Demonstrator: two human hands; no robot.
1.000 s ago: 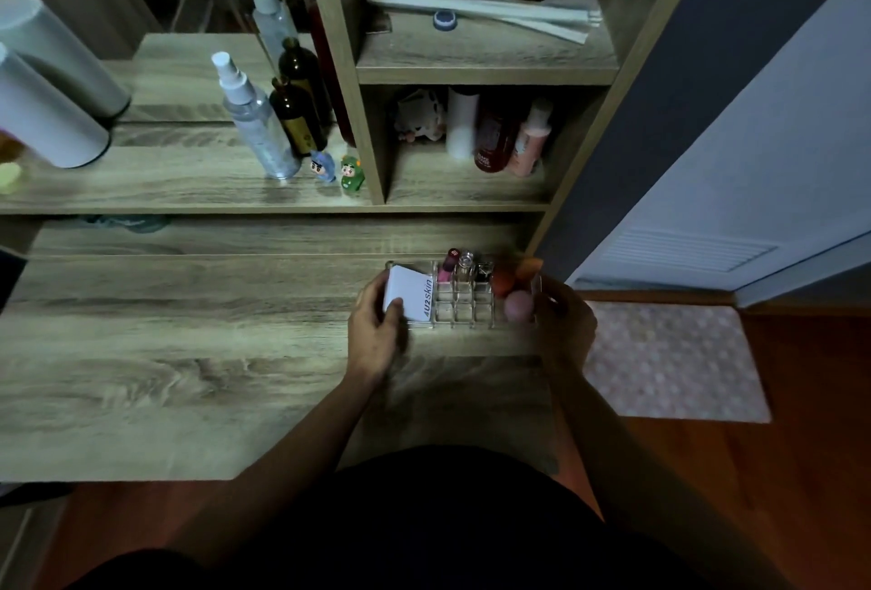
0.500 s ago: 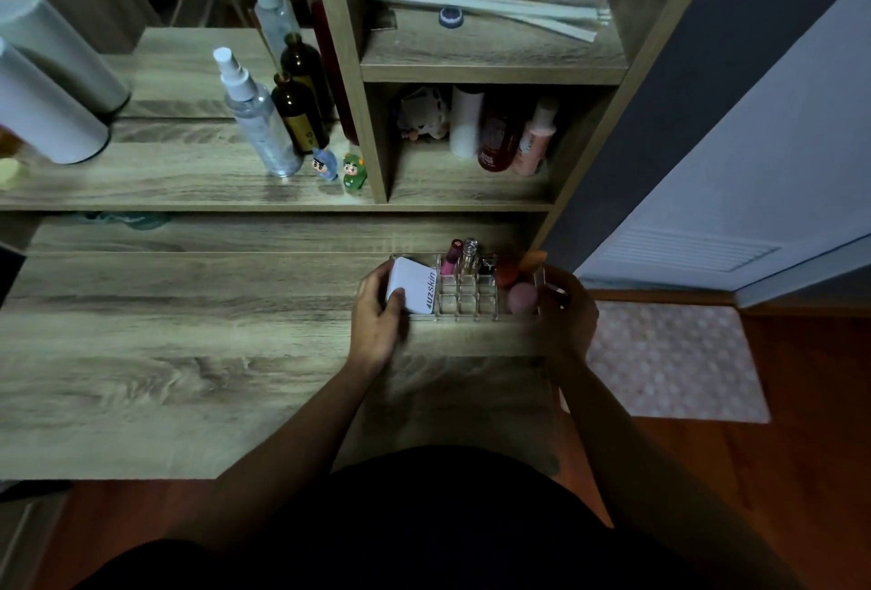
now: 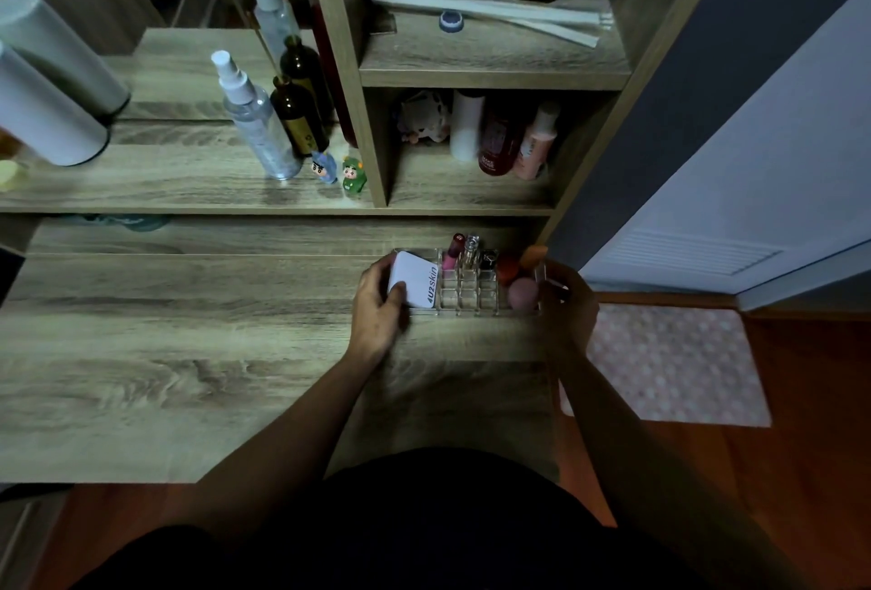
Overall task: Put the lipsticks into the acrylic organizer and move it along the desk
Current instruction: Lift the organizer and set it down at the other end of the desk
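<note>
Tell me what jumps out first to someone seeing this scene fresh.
Two hands grip a clear organizer at the desk's far right: the left hand on its left end by a white compact, the right hand on its right end. Lipsticks stand in its back row, with rounded sponges at the right. On the shelf behind stands a clear spray bottle.

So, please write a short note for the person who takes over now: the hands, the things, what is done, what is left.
Left hand: grips the left end of the acrylic organizer, thumb on the white compact.
Right hand: holds the right end.
The organizer stands on the desk, far right, near the shelf.
Done: lipsticks stand in the back slots; sponges sit at the right.
Left: move the organizer along the desk and release it.
</note>
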